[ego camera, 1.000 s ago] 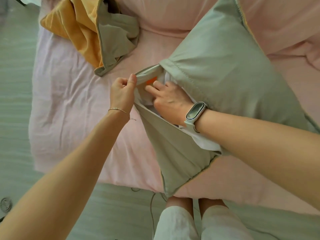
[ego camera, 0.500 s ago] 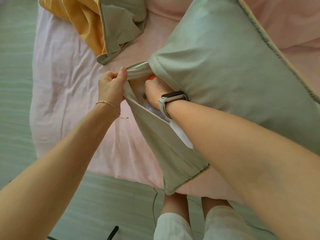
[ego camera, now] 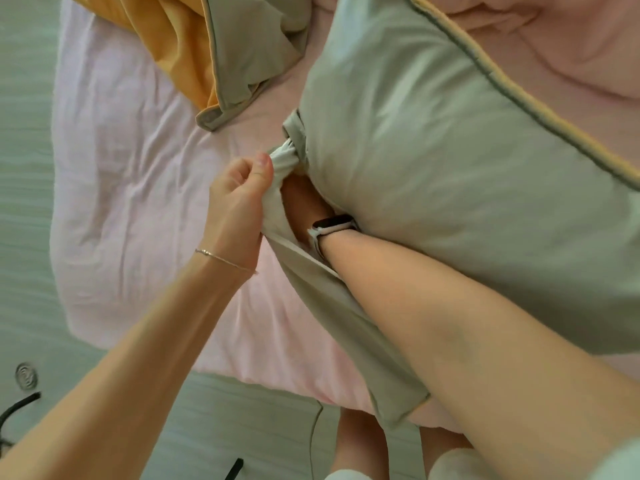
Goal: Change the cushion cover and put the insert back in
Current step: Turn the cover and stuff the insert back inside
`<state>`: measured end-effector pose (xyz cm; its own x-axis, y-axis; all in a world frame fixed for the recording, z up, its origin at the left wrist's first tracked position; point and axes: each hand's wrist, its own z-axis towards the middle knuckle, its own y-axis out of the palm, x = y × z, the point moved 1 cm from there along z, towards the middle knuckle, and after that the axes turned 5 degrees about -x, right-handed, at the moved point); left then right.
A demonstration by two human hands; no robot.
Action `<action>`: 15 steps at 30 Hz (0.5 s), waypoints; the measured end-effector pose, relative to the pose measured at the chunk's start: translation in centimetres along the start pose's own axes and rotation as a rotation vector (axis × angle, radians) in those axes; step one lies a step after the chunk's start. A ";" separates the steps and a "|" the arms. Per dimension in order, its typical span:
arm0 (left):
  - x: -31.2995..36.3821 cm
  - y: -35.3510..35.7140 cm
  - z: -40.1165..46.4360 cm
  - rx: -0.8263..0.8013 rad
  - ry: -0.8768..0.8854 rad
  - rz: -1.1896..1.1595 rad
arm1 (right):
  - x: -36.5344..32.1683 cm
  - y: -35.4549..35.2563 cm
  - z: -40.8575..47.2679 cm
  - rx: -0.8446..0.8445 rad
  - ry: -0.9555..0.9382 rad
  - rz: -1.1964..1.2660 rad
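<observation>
A big sage-green cushion cover (ego camera: 450, 174) with yellow piping, stuffed full, lies across the pink bed. Its open edge faces me at the lower left. My left hand (ego camera: 239, 206) pinches the lower flap of that opening (ego camera: 346, 313) and pulls it out to the left. My right hand (ego camera: 304, 199) is pushed into the opening up to the wrist; only its back and the watch (ego camera: 334, 226) show. The fingers are hidden under the fabric, so what they hold is not visible. The white insert inside is covered.
A crumpled yellow-and-grey cover (ego camera: 221, 50) lies on the pink sheet (ego camera: 131, 188) at the back left. The bed's near edge runs just in front of my legs (ego camera: 360, 441). A floor drain (ego camera: 26, 375) and dark cables (ego camera: 17, 407) lie on the pale floor at lower left.
My right hand has slid deeper into the cover, from fully visible to buried past the knuckles. The orange tag and the white insert are now hidden. The cushion has come closer to me.
</observation>
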<state>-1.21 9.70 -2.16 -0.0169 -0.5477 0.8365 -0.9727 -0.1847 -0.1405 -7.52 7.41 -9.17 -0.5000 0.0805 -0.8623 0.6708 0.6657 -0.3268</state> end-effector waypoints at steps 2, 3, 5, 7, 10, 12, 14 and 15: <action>-0.1 -0.6 -0.1 0.006 -0.022 -0.016 | 0.8 1.4 1.3 -0.021 -0.102 -0.223; -0.2 -0.9 0.0 0.019 -0.041 -0.034 | 1.1 1.8 1.9 0.013 -0.181 -0.347; -0.2 -1.5 0.0 0.058 -0.093 -0.083 | 1.4 1.6 1.3 0.076 -0.241 -0.550; 0.0 -1.8 -0.4 0.081 -0.117 -0.118 | 1.5 0.0 -0.5 0.128 -0.272 -0.558; 0.3 -0.9 -1.5 0.056 -0.111 -0.142 | 1.3 -2.6 -4.5 0.123 -0.540 -0.645; 1.0 0.2 -2.4 0.030 -0.102 -0.152 | 1.6 -4.1 -6.6 0.143 -0.734 -0.737; 1.5 0.8 -2.9 0.018 -0.096 -0.161 | 1.8 -5.1 -7.8 0.102 -0.851 -0.837; 1.6 1.0 -3.0 0.022 -0.092 -0.168 | 2.0 -5.4 -7.8 0.086 -0.887 -0.915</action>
<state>-2.91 11.03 0.63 0.1676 -0.5799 0.7973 -0.9547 -0.2971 -0.0154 -16.42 9.79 -6.07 -0.2832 -0.9228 -0.2611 0.3263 0.1633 -0.9310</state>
